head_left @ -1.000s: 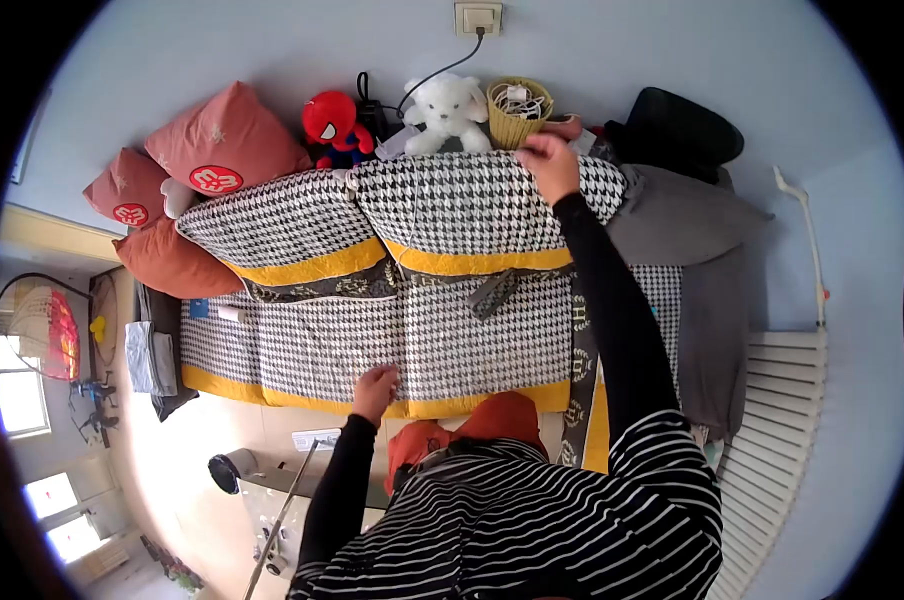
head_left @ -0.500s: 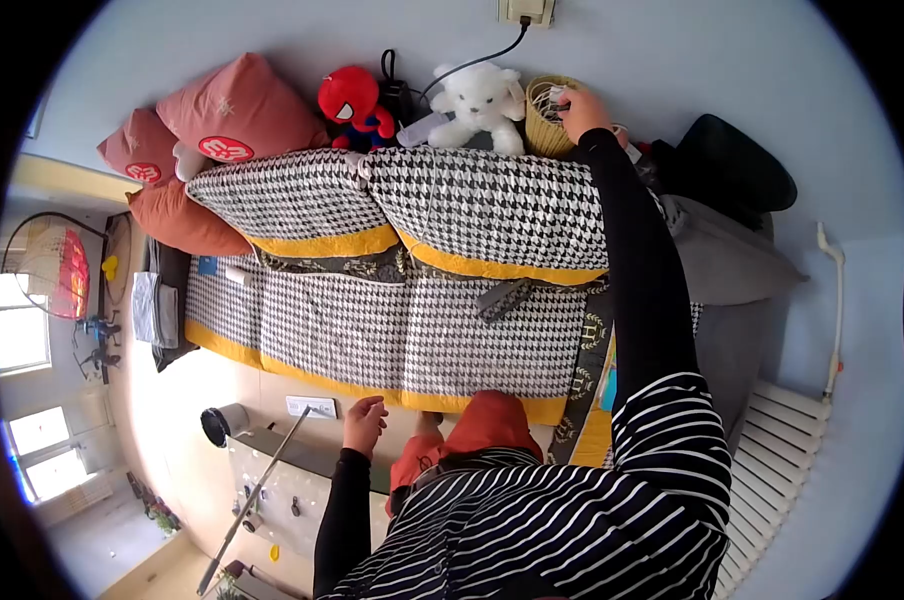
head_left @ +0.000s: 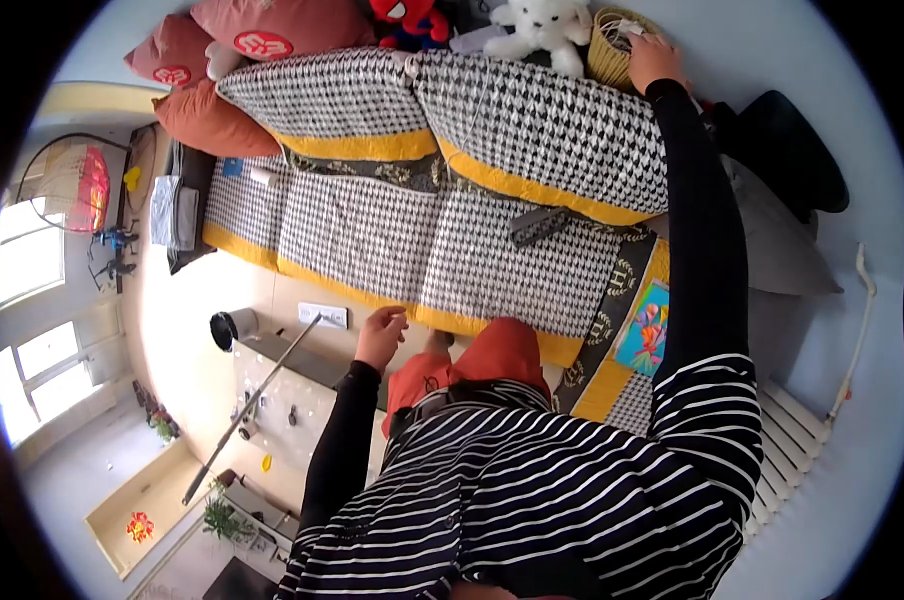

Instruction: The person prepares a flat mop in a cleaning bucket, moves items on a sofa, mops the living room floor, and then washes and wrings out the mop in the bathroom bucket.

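My right hand (head_left: 657, 62) reaches to the woven straw basket (head_left: 605, 60) on top of the sofa back. Its fingers are bent at the basket's rim, beside a white cord-like bundle (head_left: 624, 28) inside. What the fingertips close on is hidden. My left hand (head_left: 380, 338) hangs in the air in front of the sofa seat, fingers loosely curled and apart, with nothing in it. A white plush bear (head_left: 544, 25) sits left of the basket.
The sofa (head_left: 362, 225) has a houndstooth cover, with a dark remote-like object (head_left: 538, 226) on its seat. A colourful booklet (head_left: 644, 330) lies near my right arm. Pink cushions (head_left: 282, 25) are at left. A mop (head_left: 252, 405) leans beside a low table (head_left: 307, 395).
The view has tilted and shifted, so the sofa appears higher and further right. My right hand remains at the basket, its fingers now nearer the rim. More of the booklet shows.
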A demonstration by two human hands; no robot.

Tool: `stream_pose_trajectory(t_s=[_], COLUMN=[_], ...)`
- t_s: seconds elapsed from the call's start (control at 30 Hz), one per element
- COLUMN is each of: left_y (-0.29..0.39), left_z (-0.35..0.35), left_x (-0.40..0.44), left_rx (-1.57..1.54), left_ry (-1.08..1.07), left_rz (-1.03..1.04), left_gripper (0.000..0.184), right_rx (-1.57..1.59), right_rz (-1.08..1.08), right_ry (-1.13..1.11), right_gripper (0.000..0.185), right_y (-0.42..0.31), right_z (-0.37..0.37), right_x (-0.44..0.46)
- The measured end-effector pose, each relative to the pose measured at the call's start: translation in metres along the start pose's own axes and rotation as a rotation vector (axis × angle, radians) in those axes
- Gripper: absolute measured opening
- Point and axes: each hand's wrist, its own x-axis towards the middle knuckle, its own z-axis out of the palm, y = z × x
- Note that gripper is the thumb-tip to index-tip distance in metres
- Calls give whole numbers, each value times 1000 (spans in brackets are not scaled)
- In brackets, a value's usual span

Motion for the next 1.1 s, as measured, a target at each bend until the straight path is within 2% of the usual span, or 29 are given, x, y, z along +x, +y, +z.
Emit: stream_pose_trajectory(t_s=[0.03,0.27,0.3,0.33,0.47,0.57,0.67,0.7,0.8,0.9,0.97,1.03,1.1], left_y=[-1,-9,-14,-18,-35,-37,-42,-42,-37,-36,-40,-41,-39], left_z=[1,-1,-2,-4,-5,-8,-7,-8,-13,-15,-18,-19,-22], left_x=[-1,-14,-15,-16,-21,-27,-28,-28,-26,-19,-17,-7,-4], left_rx=[-15,-64,-44,-53,-71,-76,-97,-82,-90,-92,-69,-57,-38], left_ry=[-4,31,30,27,36,51,56,59,36,-2,-36,-69,-126], left_rz=[-15,-40,-43,-50,-46,-53,-51,-58,-55,-58,-51,-19,7], left_gripper=[30,31,31,31,30,29,28,28,29,29,29,30,29], right_rx=[3,-97,21,-1,-17,17,37,112,89,397,459,525,593], right_rz=[-5,-24,26,57,131,181,87,10,106,-24,63,234,401], right_ry=[-166,-439,-278,-328,-448,-307,-1,122,570,584,649,503,405], right_gripper=[41,48,51,52,56,57,55,52,29,49,36,43,38], right_y=[-2,-12,-11,-7,-22,-30,-3,3,-9,23,13,-1,-33], right_z=[-9,-40,-16,6,-3,-16,19,5,-56,-52,-76,-82,-91], right_x=[0,2,0,5,10,-1,-5,-14,-59,-115,-177,-248,-318])
